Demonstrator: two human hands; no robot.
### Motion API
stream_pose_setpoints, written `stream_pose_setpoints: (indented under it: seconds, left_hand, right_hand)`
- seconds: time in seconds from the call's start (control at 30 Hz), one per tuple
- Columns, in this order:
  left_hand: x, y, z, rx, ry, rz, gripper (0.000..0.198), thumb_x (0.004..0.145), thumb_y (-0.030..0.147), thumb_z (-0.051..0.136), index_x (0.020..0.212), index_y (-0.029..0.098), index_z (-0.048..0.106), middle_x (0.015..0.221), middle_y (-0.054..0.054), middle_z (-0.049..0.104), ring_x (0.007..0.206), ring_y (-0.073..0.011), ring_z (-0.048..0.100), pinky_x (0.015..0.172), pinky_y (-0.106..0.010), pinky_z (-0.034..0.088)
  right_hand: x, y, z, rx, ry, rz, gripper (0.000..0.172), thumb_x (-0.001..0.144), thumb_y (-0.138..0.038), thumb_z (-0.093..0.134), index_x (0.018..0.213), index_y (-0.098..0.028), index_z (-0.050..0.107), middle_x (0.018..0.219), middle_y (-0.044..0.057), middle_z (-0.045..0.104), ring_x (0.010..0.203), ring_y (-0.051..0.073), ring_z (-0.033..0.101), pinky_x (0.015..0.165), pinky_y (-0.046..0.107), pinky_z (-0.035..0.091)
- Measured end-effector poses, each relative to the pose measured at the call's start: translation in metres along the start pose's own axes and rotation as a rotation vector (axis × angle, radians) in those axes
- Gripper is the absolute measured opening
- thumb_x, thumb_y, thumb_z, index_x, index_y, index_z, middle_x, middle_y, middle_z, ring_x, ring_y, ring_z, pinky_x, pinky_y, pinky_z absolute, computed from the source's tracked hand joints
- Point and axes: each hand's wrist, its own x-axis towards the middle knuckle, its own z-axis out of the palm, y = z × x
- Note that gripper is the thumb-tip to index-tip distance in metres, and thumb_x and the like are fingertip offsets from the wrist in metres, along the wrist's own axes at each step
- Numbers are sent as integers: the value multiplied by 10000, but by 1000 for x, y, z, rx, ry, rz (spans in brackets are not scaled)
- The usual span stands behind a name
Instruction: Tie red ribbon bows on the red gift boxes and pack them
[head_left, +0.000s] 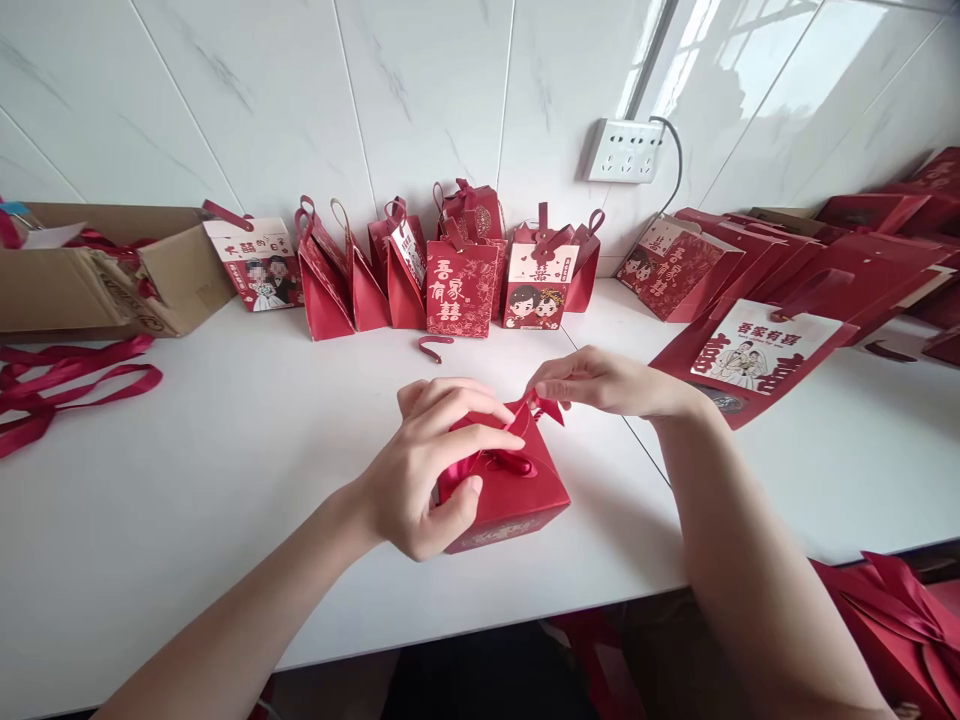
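Now the right hand [596, 383] pinches glossy red satin ribbon [553, 410]! The left hand [421, 465], loosely open, arches over the square red cardboard box [521, 495].

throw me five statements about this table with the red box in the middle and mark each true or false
1. The right hand pinches red ribbon at the red box. True.
2. The left hand lies on the table, away from the red box. False: it is over the red box, fingers spread across the top.
3. Loose ribbon lies at the left side of the table. True.
4. The socket panel lies flat among the bags. False: it is on the tiled wall.
5. A curled strap lies on the table beyond the red box. True.
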Motion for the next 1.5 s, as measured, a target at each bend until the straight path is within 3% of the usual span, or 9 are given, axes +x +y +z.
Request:
stream_pose_setpoints:
  seconds: [0.2, 0.4, 0.57, 0.67, 0.8, 0.87, 1.0, 1.2, 1.5]
  left_hand:
    - [0, 2, 0, -34, 3, -46, 342, 720, 183, 440, 1011, 184, 619, 1016, -90, 654, 1024, -270, 571, 882, -456, 306]
    - [1, 3, 2, -23, 6, -70, 361, 706, 243, 471, 1038, 183, 599, 974, -76, 687, 994, -278, 591, 887, -450, 296]
    - [4, 4, -6, -43, 34, -150, 378, 696, 338, 497, 1021, 169, 587, 979, -93, 673, 921, -265, 592, 857, -437, 340]
    - [10, 8, -26, -109, 34, -369, 166, 701, 345, 525, 747, 186, 539, 669, -25, 597, 636, -172, 529, 654, -342, 392]
    - [23, 17, -53, -370, -435, -934, 307, 715, 432, 598, 574, 195, 465, 440, 32, 502, 427, -103, 442, 436, -242, 317]
    - [27, 20, -58, -411, -582, -1058, 311, 700, 424, 640, 573, 188, 482, 457, 19, 565, 427, -108, 489, 419, -223, 332]
    - [27, 19, -56, -428, -657, -998, 296, 753, 367, 630, 563, 185, 493, 475, 4, 624, 466, -125, 555, 440, -211, 366]
    - [24, 8, -56, -497, -636, -845, 247, 800, 274, 573, 583, 182, 498, 530, 4, 660, 530, -127, 583, 534, -220, 405]
    - [23, -1, -54, -487, -574, -800, 251, 771, 234, 563, 548, 180, 460, 539, 26, 574, 539, -109, 540, 575, -219, 427]
  right_hand:
    - [14, 5, 14, 154, 230, -70, 421, 790, -559, 612, 696, -149, 601, 651, 15, 573, 607, 122, 482, 576, 277, 384]
    - [10, 0, 21, -71, 602, -109, 336, 759, -484, 679, 840, -170, 593, 833, 49, 617, 699, 144, 526, 596, 268, 409]
    - [-15, -27, 21, 35, 1, -130, 436, 675, -543, 744, 622, -163, 538, 566, -23, 502, 524, 86, 399, 471, 224, 309]
    - [-16, -35, 29, -56, -74, -90, 409, 618, -478, 807, 624, -165, 544, 572, -44, 497, 512, 72, 374, 454, 213, 274]
    - [-12, -37, 35, -151, -59, -87, 310, 701, -399, 763, 658, -167, 562, 573, -52, 488, 492, 63, 350, 444, 211, 249]
    - [-11, -36, 35, -147, -63, -115, 269, 752, -359, 718, 654, -165, 559, 584, -46, 495, 494, 63, 361, 452, 211, 264]
    - [-11, -33, 33, -104, -84, -150, 205, 800, -321, 655, 696, -160, 583, 602, -34, 514, 494, 67, 382, 455, 210, 294]
    - [-9, -26, 30, -29, -112, -161, 133, 776, -253, 642, 703, -160, 579, 638, -27, 514, 544, 79, 402, 496, 216, 334]
    - [-7, -14, 17, 100, -130, -90, 106, 751, -235, 636, 790, -140, 611, 596, -33, 501, 531, 76, 413, 479, 208, 334]
